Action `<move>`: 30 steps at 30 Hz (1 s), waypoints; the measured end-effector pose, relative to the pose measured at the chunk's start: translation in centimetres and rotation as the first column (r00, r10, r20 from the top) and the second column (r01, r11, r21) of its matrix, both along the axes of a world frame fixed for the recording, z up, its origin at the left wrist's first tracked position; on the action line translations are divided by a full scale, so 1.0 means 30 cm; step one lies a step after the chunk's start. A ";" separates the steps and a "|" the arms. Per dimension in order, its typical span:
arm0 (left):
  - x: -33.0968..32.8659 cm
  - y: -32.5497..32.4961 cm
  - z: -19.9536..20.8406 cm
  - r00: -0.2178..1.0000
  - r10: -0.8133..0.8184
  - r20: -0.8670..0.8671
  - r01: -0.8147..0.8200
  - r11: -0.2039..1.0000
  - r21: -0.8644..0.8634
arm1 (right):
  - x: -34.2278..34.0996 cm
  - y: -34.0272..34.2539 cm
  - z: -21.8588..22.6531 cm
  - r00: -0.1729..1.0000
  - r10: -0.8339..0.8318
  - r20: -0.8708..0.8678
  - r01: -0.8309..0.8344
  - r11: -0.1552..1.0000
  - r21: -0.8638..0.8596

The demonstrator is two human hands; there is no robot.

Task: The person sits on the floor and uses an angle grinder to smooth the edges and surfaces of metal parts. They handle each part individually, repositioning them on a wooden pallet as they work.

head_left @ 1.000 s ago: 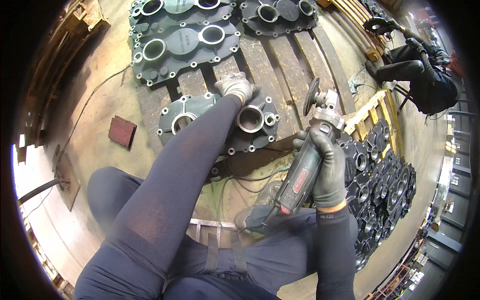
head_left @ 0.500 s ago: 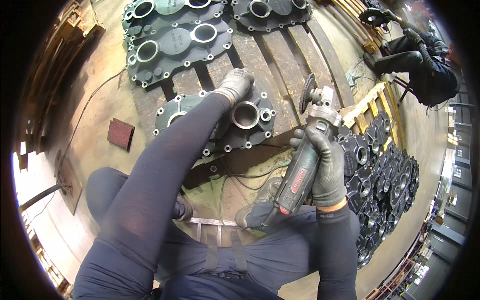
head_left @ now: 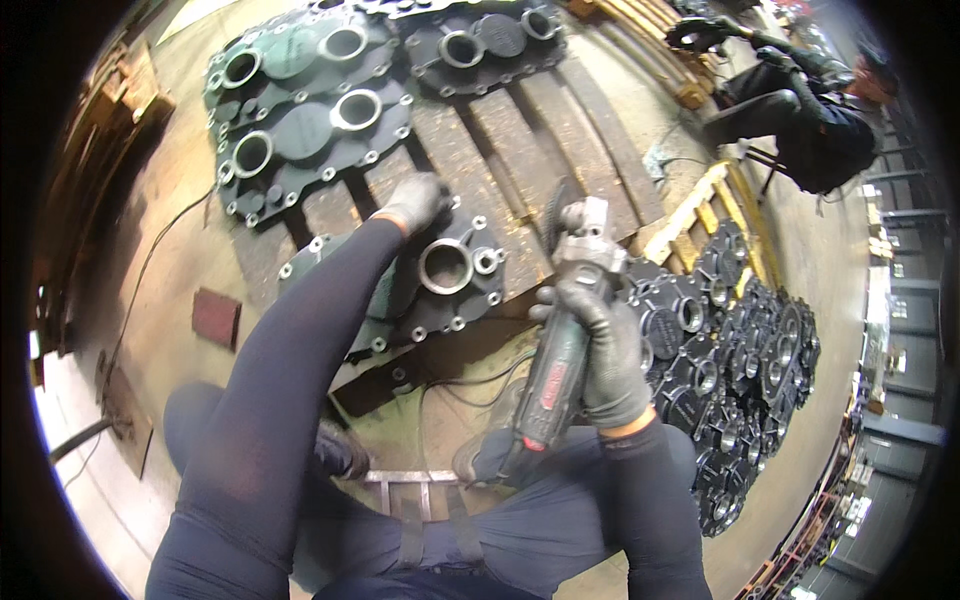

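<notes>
A dark metal cover casting with bright machined rings and bolt bosses lies at the near end of a wooden pallet. My left hand, in a grey glove, is closed on its far edge; the fingertips are partly hidden. My left forearm covers much of the casting's left half. To the right, my right hand, also gloved, grips the body of an angle grinder. The grinder is held up, its head and disc pointing away from me, beside the casting and apart from it.
More cover castings lie on the pallet beyond. Dark castings are piled at right by a yellow pallet. A reddish-brown block lies on the floor at left. A cable runs near my feet. Another person sits far right.
The whole view has shifted, so the castings and pallet appear farther left and the near casting slightly lower. Both hands keep nearly the same places relative to the casting; the grinder stays raised.
</notes>
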State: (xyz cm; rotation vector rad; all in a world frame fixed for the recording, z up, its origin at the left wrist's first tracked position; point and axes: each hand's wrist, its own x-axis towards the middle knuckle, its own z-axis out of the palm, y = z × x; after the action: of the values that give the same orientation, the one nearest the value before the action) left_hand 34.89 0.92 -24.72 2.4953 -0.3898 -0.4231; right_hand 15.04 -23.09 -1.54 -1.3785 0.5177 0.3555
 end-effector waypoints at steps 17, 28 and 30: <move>0.007 -0.045 -0.038 0.998 0.027 0.053 -0.032 0.994 0.106 | 0.013 -0.004 -0.039 0.995 -0.011 0.094 0.012 1.000 -0.002; 0.024 -0.053 -0.048 0.998 0.054 0.028 -0.057 0.994 0.092 | 0.015 0.019 -0.029 0.999 0.008 0.052 -0.010 1.000 0.026; 0.029 -0.043 -0.066 0.999 0.047 0.027 -0.049 0.996 0.068 | 0.014 0.013 -0.057 0.997 0.003 0.083 -0.005 0.999 0.032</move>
State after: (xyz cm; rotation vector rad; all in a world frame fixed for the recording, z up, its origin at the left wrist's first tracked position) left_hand 35.75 -0.37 -26.70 2.5738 -0.3292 -0.3921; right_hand 15.45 -22.69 -3.24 -1.3572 0.4392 0.3073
